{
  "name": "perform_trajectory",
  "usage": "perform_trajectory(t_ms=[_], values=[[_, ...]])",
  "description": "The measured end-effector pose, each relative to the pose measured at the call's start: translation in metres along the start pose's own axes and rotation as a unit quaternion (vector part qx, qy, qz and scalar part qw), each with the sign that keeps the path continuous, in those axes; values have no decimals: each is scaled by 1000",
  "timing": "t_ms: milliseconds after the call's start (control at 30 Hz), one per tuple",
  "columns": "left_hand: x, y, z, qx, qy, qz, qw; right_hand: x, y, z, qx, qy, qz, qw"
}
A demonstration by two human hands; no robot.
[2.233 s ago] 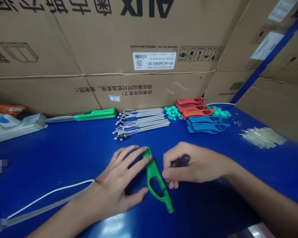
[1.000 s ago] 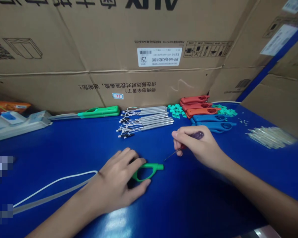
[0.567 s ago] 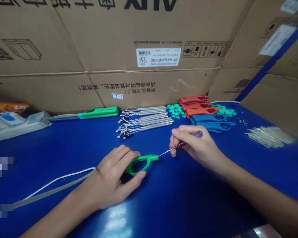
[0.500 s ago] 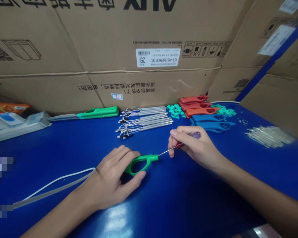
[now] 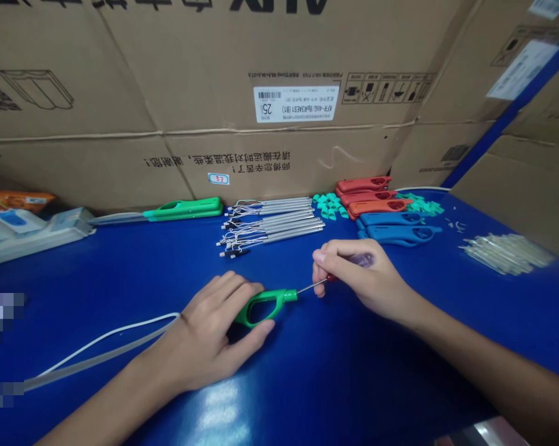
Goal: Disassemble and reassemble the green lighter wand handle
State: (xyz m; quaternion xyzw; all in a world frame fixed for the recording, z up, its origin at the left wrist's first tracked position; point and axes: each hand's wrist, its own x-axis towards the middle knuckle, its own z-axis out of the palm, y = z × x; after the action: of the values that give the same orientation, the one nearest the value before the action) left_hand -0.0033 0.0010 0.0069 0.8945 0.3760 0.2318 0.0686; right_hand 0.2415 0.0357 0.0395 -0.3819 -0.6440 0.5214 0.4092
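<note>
On the blue table my left hand (image 5: 216, 331) is closed round a green lighter handle (image 5: 288, 295) with an oval opening. Its narrow collar points right, and its rear part is hidden under my palm. My right hand (image 5: 376, 282) grips a screwdriver (image 5: 363, 260) with a clear purplish and red handle. The thin metal shaft reaches left to the mouth of the green collar; how deep the tip sits I cannot tell. A white cord and a grey strip come out behind my left wrist.
Silver lighter tubes with wires (image 5: 283, 226) lie behind my hands. Left of them are green lighters (image 5: 186, 209) and a power strip (image 5: 70, 226). Red handles (image 5: 363, 184), blue handles (image 5: 395, 234), small green caps (image 5: 330, 205) and thin pale sticks (image 5: 506, 254) lie right. Cardboard (image 5: 205, 105) stands behind.
My right hand has moved slightly left with the screwdriver, and less of its shaft shows between my fingers and the green collar. My left hand and the lighter handle stay put.
</note>
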Motion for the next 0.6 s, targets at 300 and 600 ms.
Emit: perform_trajectory(t_ms=[300,600], values=[[0,1,0,13,-5,-3,1000,-2,-3,1,-63,-6,0,998],[-3,1,2,24,-12,2,1000,-4,-4,5,-91,-15,23,995]])
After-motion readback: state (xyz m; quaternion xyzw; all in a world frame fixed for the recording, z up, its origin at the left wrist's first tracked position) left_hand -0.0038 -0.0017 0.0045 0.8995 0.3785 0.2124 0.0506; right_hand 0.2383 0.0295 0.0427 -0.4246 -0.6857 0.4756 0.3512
